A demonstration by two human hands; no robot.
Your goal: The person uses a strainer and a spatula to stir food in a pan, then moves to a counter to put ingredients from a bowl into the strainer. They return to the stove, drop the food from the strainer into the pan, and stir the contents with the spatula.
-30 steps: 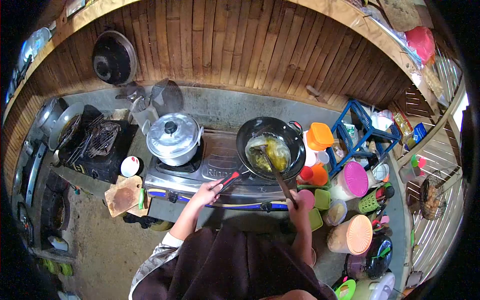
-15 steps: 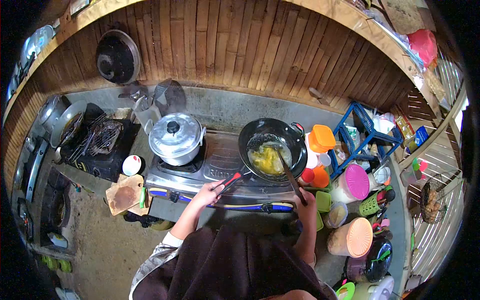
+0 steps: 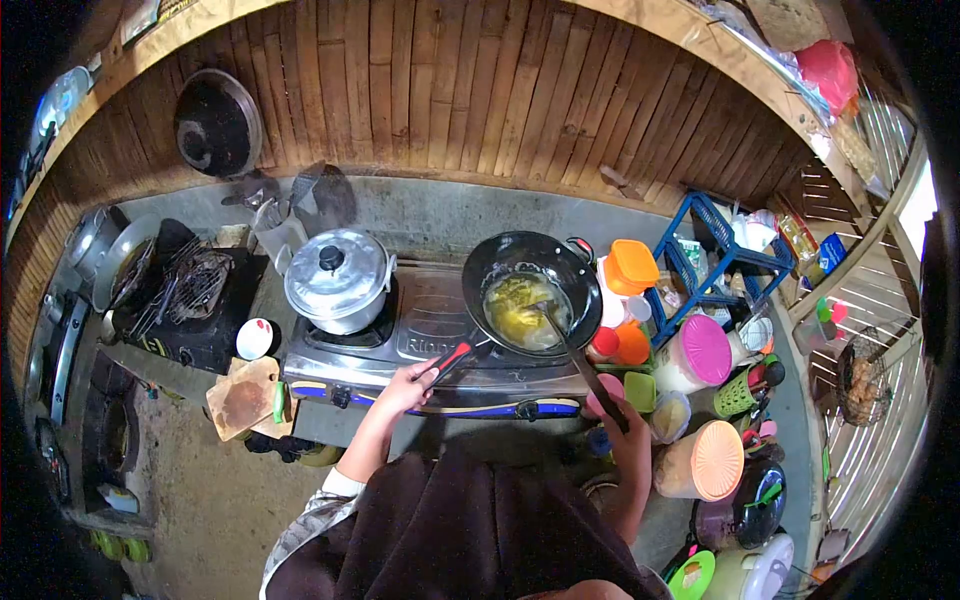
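Note:
My left hand (image 3: 405, 390) is closed around the red and black handle (image 3: 450, 362) of a black wok (image 3: 487, 262) on the right side of the stove. Yellow food, perhaps egg (image 3: 520, 300), lies in liquid inside it. In my right hand (image 3: 628, 430) is the dark handle of a long spatula (image 3: 578, 358). Its blade rests in the wok among the food, partly hidden by it. A lidded silver pot (image 3: 338, 282) stands on the left burner of the steel stove (image 3: 430, 345).
Left of the stove are a cutting board (image 3: 240, 400) with a green-handled knife (image 3: 279, 402), a small white bowl (image 3: 255, 339) and a black grill stove (image 3: 200, 300). Lidded containers (image 3: 705, 350) and a blue rack (image 3: 690, 255) crowd the right side. Behind stands a bamboo wall (image 3: 430, 100).
My right hand has moved right and nearer my body, with the spatula drawn along. The yellow food has shifted in the wok. My left hand keeps its grip; the view has turned slightly.

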